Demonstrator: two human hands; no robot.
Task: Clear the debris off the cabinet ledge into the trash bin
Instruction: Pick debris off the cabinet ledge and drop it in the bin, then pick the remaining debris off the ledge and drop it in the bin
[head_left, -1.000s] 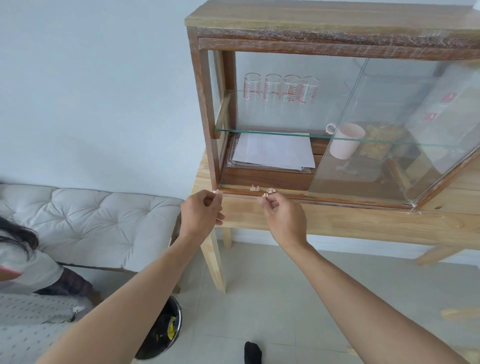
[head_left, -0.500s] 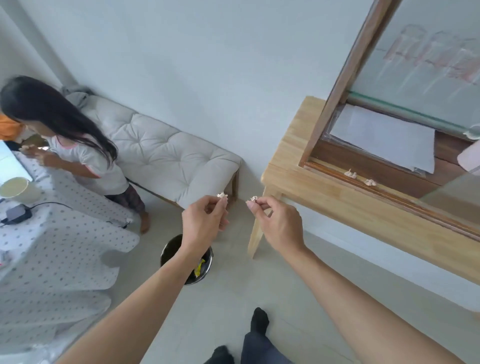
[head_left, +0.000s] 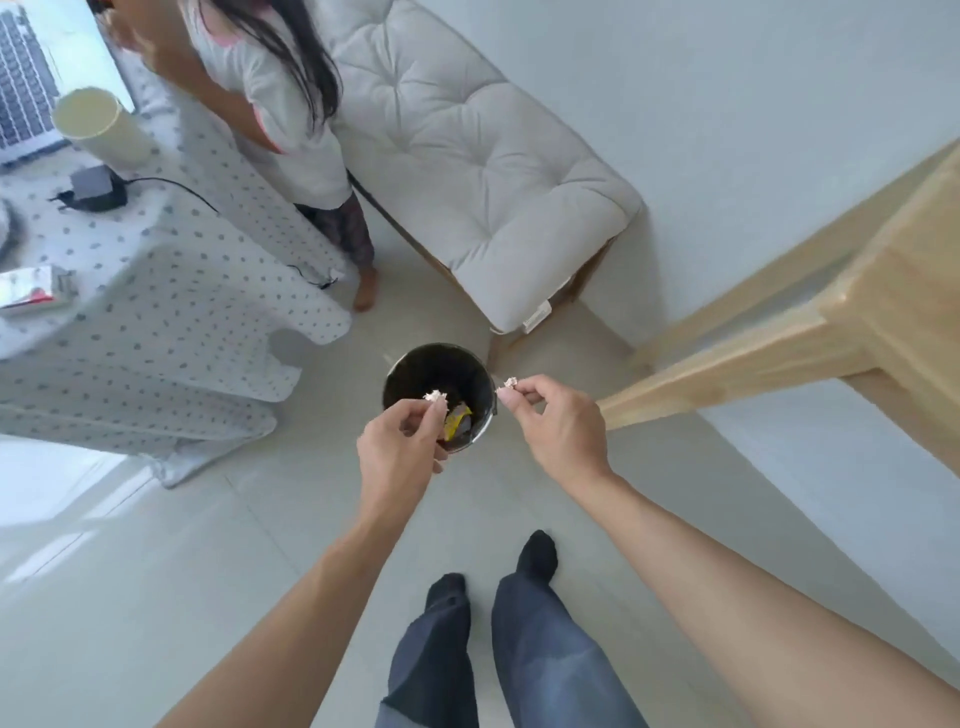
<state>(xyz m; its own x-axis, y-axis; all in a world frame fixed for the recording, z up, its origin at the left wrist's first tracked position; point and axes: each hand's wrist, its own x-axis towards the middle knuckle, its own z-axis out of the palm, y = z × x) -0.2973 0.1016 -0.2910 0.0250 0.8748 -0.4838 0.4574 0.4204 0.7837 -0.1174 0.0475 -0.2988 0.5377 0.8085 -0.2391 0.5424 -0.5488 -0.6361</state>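
A round black trash bin stands on the floor below me, with a yellow wrapper inside. My left hand pinches a small pale crumb of debris right over the bin's opening. My right hand pinches another pale crumb just past the bin's right rim. The cabinet ledge itself is out of view; only the wooden table that carries the cabinet shows at the right.
A cushioned white bench stands behind the bin against the wall. A person stands at the upper left beside a table draped in a dotted cloth. My feet are on the pale tiled floor.
I have turned from the cabinet ledge down to the bin. Both hands carried their crumbs off the ledge and now hold them at the bin's opening.
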